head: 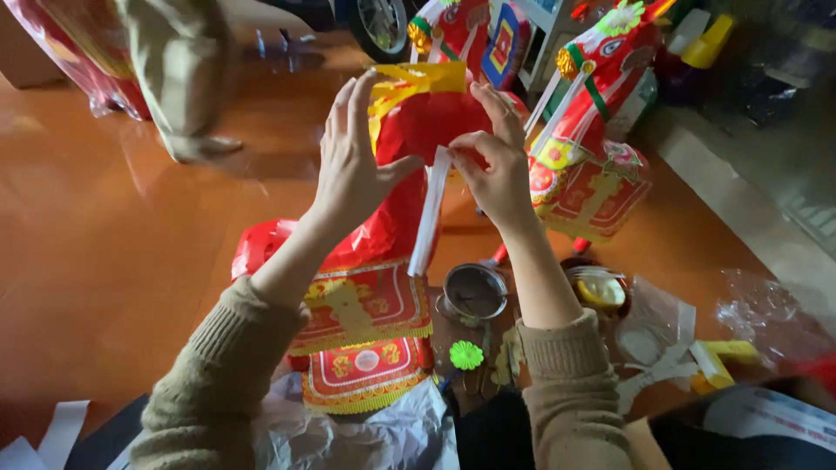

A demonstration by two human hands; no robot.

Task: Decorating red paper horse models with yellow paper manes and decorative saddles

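Red paper horse point(396, 226): right hand point(495, 170) pinches white strip point(430, 213), left hand point(353, 161) spread.

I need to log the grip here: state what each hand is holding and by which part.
The right hand pinches the white paper strip at its top end with its fingers. The left hand steadies the red paper horse near its yellow-trimmed head.
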